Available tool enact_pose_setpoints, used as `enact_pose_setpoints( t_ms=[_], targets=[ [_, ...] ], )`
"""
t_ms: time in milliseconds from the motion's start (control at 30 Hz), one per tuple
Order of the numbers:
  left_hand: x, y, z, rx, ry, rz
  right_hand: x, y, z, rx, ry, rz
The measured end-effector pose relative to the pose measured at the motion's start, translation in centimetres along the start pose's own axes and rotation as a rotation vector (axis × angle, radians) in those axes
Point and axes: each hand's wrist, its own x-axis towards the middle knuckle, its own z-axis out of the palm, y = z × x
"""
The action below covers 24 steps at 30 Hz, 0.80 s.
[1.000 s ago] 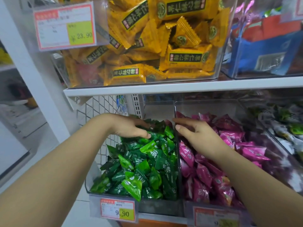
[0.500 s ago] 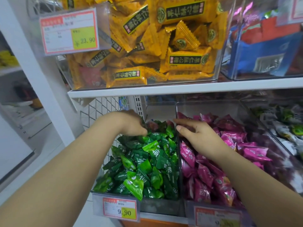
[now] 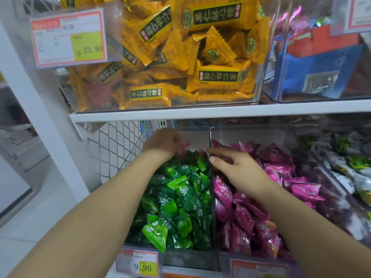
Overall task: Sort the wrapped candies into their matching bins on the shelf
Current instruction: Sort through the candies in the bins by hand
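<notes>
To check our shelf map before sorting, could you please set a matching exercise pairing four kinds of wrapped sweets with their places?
Things:
1. green candies
2. pink candies
3. yellow candies
4. blue packets

Places:
A. upper shelf, right-hand bin
B. lower bin carrying the 9.90 price tag
C. upper bin carrying the 23.90 price tag
D. lower shelf, second bin from the left

Pairs: 1-B, 2-D, 3-C, 4-A.
</notes>
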Motion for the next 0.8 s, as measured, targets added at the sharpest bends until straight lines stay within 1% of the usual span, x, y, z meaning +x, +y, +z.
enact_pose_setpoints(
  t_ms=[67,133,200,267,367,433,467,533,600,700,800],
  targets=[
    [-0.7,0.5,-1.0,-0.207,0.125,0.045,0.2,-0.2,0.0,0.010,0.046,-0.013],
    [-1.6,1.3,-1.7,-0.371,0.154,0.091,0.4,-0.4,0.0,0.081,0.130,-0.033],
    [-2.5,2.4,-2.0,-0.469,0.126,0.147,0.5,-0.8,0.0,0.185,0.175,-0.039],
    [-3.2,3.3,-1.9,-0.539,0.077,0.198,0.3,-1.3,-0.1,0.241,0.173,-0.064],
    [-3.5,3.9,-1.5,-0.646,0.005,0.234,0.2,-1.3,-0.6,0.239,0.208,-0.092],
    [-3.3,3.9,-1.1,-0.720,-0.026,0.206,0.2,-0.9,-0.9,0.212,0.288,-0.048],
    [-3.1,3.6,-0.9,-0.709,-0.026,0.179,0.2,-0.6,-1.2,0.194,0.348,-0.030],
    [-2.2,2.8,-0.4,-0.553,-0.041,0.138,0.1,-0.3,-1.7,0.088,0.454,-0.023],
    [-1.4,2.2,0.0,-0.407,-0.095,0.135,-0.2,-0.3,-2.1,0.002,0.507,-0.030],
    [0.0,1.7,0.6,-0.306,-0.189,0.166,-0.3,-0.2,-2.2,-0.028,0.524,-0.058],
    [1.1,1.6,1.3,-0.202,-0.304,0.220,-0.2,0.4,-2.0,-0.099,0.457,-0.067]
  ],
)
